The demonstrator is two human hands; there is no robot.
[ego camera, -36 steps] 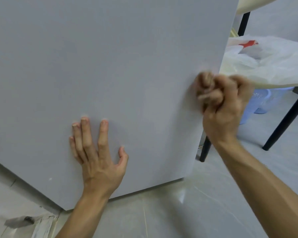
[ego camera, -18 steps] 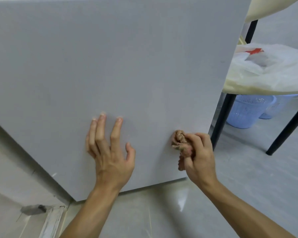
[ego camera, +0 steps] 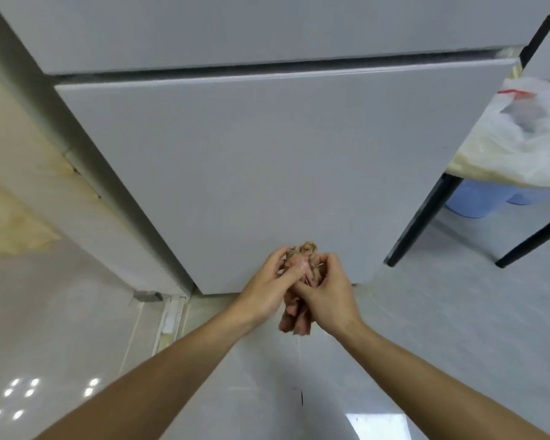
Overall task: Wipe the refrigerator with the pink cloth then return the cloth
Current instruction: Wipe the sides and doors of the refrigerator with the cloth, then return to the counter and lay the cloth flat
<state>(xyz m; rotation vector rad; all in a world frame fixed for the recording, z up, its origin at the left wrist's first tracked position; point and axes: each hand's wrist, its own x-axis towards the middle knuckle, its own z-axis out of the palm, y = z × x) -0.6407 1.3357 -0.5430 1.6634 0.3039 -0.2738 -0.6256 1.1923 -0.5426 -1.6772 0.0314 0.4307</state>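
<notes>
Stood back from the refrigerator [ego camera: 267,160], taking in more of it than half a second before: lower door across the centre of the frame, dark seam to the upper door near the top.

Took the left hand [ego camera: 264,289] off the door, previously pressed flat there with fingers spread, and brought it across to the pink cloth [ego camera: 302,271]. Lifted the cloth away as well, after rubbing it with the right hand [ego camera: 331,292] near the door's lower right edge a moment earlier.

Held the cloth bunched between both hands, low in the centre of the frame, in front of the door's bottom edge. Seemingly clear of the surface, though hard to be sure from this angle. Pinched the wad from the left with the left hand's thumb and fingers; curled the right hand's fingers round its right side, with a tail of fabric hanging below both palms above the pale floor [ego camera: 426,328].

Probably marked a pause in the wiping: either regathering the cloth for another pass, or finishing before taking it back. Saw no obvious home for the cloth here. At the right edge, only a counter [ego camera: 477,165] carrying a white plastic bag [ego camera: 527,131], with blue baskets [ego camera: 480,198] underneath.
</notes>
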